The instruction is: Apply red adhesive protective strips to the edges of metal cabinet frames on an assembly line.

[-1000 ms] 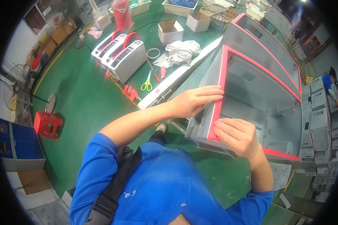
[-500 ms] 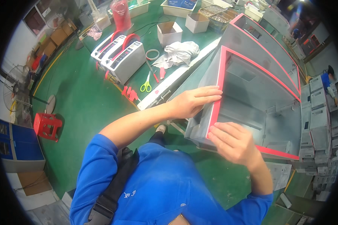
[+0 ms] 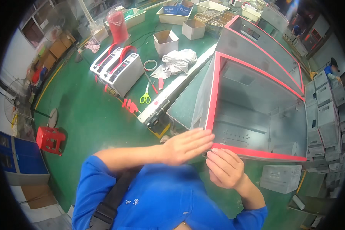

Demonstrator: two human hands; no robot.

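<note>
A grey metal cabinet [image 3: 249, 103] lies with its open front up, red tape [image 3: 257, 152] running along its rim. At the near left corner, my left hand [image 3: 188, 146] lies with its fingers stretched out and close together, the fingertips on the taped edge. My right hand [image 3: 226, 168] is just beside it at the same corner, fingers bent and drawn together against the rim. What its fingertips pinch, if anything, is hidden.
On the green table stand two white tape dispensers [image 3: 120, 74], green-handled scissors [image 3: 145, 98], a white cloth [image 3: 177, 63] and an open carton [image 3: 166, 42]. Another red-taped cabinet [image 3: 257, 53] stands behind. A red stool [image 3: 50, 140] is at left; grey boxes [image 3: 326, 111] are stacked at right.
Both hands have come down to the cabinet's near left corner and closer together. My left hand has flattened from a bent grip on the left edge. The view has shifted slightly.
</note>
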